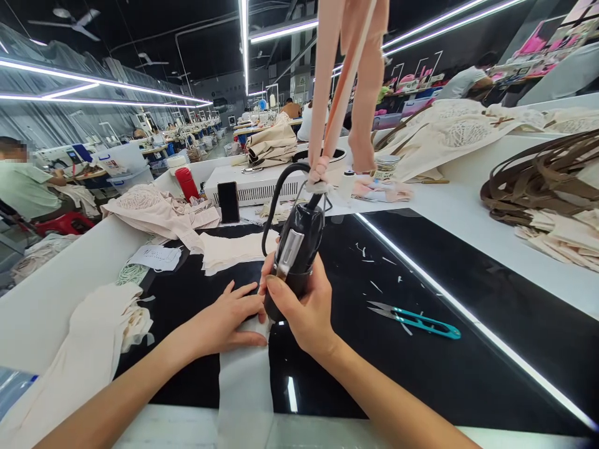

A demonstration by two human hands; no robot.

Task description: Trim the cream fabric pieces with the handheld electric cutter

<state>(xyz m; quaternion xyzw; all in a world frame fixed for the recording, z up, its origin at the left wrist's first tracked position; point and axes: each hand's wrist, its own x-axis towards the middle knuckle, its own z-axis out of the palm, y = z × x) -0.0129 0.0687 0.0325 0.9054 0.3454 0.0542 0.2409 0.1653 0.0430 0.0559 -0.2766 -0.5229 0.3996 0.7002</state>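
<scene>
My right hand (304,305) is wrapped round a black corded power tool (299,249), thumb lying near its silver lever. Pink fabric strips (327,81) tied at the tool's top hold it from above. The tool's lower end is down at the black tabletop, by the edge of a pale strip (246,380) that hangs toward me over the table's front. My left hand (229,321) lies flat on this strip with its fingers spread, the fingertips close beside the tool. The tool's working tip is hidden. To the right lie teal thread snips (416,319) among white scraps.
Cream fabric pieces lie at the left (88,337) and behind the tool (234,249). A phone (228,202) leans against a white vented box (266,187), near a red bottle (186,183). Brown straps (528,174) are heaped at the right. A person in a pale shirt (28,184) sits far left.
</scene>
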